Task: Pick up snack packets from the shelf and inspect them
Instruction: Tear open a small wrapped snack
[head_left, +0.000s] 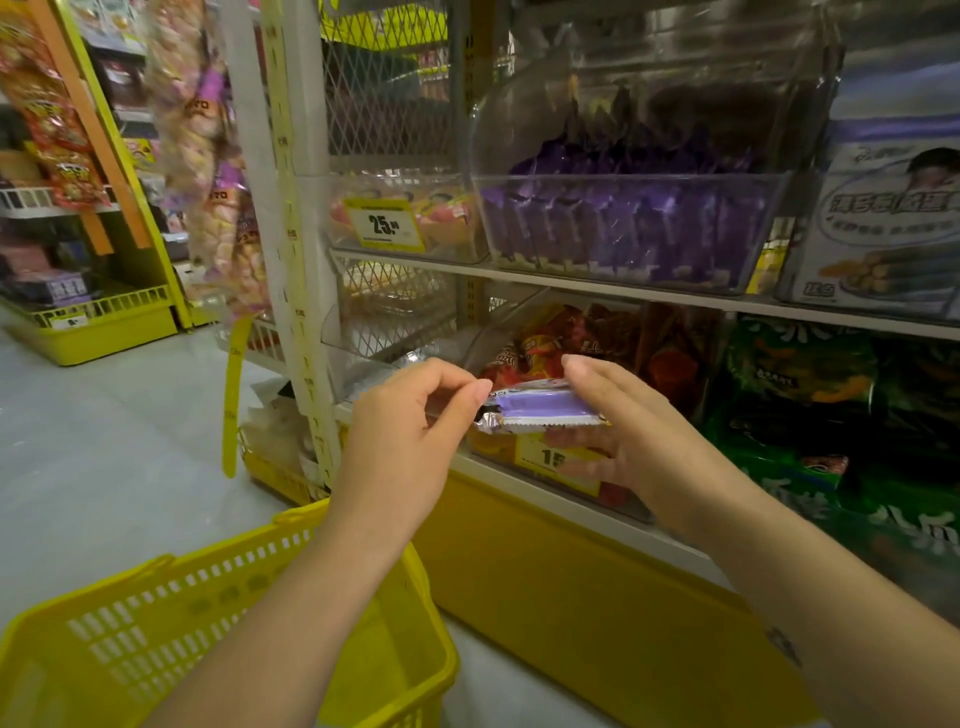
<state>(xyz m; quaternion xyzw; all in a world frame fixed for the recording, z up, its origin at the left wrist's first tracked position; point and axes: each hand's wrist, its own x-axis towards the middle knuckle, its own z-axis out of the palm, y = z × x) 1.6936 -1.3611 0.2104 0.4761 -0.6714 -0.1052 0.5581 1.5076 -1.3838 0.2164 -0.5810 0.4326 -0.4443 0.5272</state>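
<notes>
A small purple snack packet (540, 410) is held flat in front of the lower shelf. My right hand (623, 431) grips it from the right, thumb on top and fingers beneath. My left hand (410, 431) pinches the packet's left end between thumb and forefinger. Above, a clear bin (623, 234) on the upper shelf holds several more purple packets. Behind the held packet, a lower clear bin (550, 338) holds red and orange packets.
A yellow shopping basket (218, 623) hangs under my left forearm. Green bags (810, 395) fill the lower shelf on the right. A white box (883, 223) stands top right. The yellow shelf base (571, 587) runs below. An aisle with another yellow rack (93, 322) lies to the left.
</notes>
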